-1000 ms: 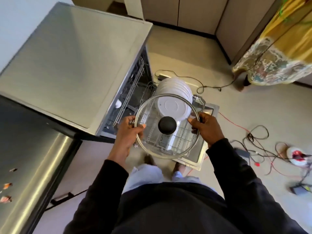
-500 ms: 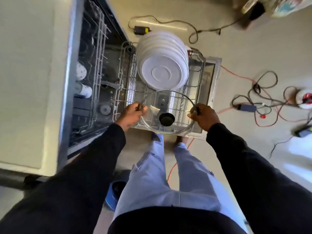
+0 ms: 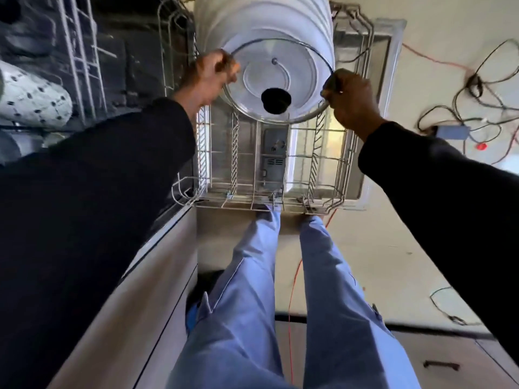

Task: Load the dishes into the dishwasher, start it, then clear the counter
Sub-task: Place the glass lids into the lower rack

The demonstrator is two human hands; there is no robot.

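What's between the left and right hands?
The glass lid, black knob toward the camera; left hand and right hand each grip its rim. Head view.

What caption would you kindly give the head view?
Left hand and right hand hold a glass lid near racked plates.

1 head view, steeply down, near rack (image 3: 247, 204)
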